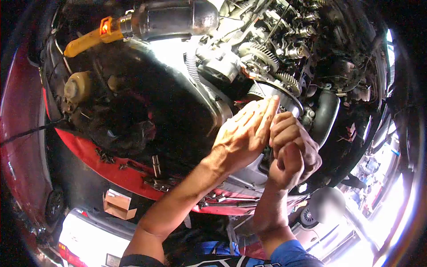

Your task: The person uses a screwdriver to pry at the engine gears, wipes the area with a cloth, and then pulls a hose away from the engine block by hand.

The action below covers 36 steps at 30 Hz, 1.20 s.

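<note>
Over the front of an open engine bay, my left hand [244, 129] lies nearly flat with its fingers stretched toward a round metal pulley [287, 100]. Its fingertips are at the pulley's lower left edge; whether they touch it is unclear. Close on its right, my right hand [293, 149] is closed, fingers curled, and anything inside it is hidden. Beyond the pulley are two toothed gears, a larger one [260, 55] and a smaller one [290, 83]. A silvery round engine part [218, 64] sits to their left.
A work lamp with a yellow handle [89, 43] lies across the top left. Wrenches [231, 199] and sockets [155, 166] rest along the red front edge [84, 149]. A black hose [327, 115] curves at right. An open cardboard box [118, 204] and a white car [91, 236] are below left.
</note>
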Motion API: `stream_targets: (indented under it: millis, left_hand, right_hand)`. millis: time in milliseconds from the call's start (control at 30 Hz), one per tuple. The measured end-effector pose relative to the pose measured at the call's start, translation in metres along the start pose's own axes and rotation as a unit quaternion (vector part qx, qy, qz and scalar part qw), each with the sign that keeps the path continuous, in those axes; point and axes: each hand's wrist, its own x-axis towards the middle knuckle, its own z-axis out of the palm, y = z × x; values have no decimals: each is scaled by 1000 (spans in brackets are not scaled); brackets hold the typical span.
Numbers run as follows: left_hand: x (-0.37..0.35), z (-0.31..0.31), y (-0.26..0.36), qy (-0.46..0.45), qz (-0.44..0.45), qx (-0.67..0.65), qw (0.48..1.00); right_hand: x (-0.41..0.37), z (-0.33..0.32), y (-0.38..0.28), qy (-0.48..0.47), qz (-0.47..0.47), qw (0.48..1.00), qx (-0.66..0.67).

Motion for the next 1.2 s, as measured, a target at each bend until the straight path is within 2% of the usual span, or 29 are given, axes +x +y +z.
stream_targets:
  millis: [67,133,300,433,800,967,1100,1200]
  left_hand:
    - [3,-2,1,14,1,-16,1000]
    - [2,-3,2,12,-8,-19,1000]
    - [1,-5,-3,6,-14,-14,1000]
    - [0,-6,-3,25,3,-4,1000]
    - [-2,-4,-5,-10,-26,-9,1000]
    - [-4,-3,-7,6,-17,-10,1000]
    - [-1,-7,-6,-1,-43,-38,998]
    - [0,-8,-5,-6,-45,-28,999]
  right_hand:
    - [2,-4,0,-24,-22,996,86]
    - [6,1,0,-11,-6,999,37]
    - [5,2,9,-48,-28,998,3]
    - [11,3,2,-80,-34,996,-4]
    - [16,4,7,-101,-29,994,-3]
    - [18,9,5,-124,-55,991,-10]
    - [22,7,11,-159,-88,983,-3]
    - [18,8,18,-127,-100,987,-1]
